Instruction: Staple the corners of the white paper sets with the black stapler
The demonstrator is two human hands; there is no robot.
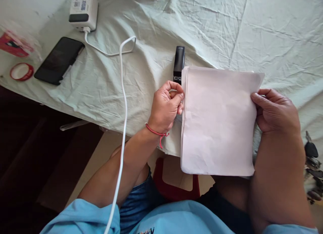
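Observation:
A stack of white paper sheets point(218, 121) lies over the near edge of the cloth-covered table point(227, 32). My left hand point(166, 106) pinches the stack's left edge with thumb and fingers; a red thread bracelet circles that wrist. My right hand point(275, 109) grips the stack's right edge, thumb on top. A black stapler point(179, 63) lies on the cloth just beyond my left hand, touching the paper's top left corner.
A black phone point(59, 60), a red tape roll point(21, 71) and a red packet point(12, 45) lie at the far left. A white charger box point(83, 10) trails a white cable point(122, 103) toward me. Keys point(311, 160) sit at the right edge. A red stool point(174, 187) stands below.

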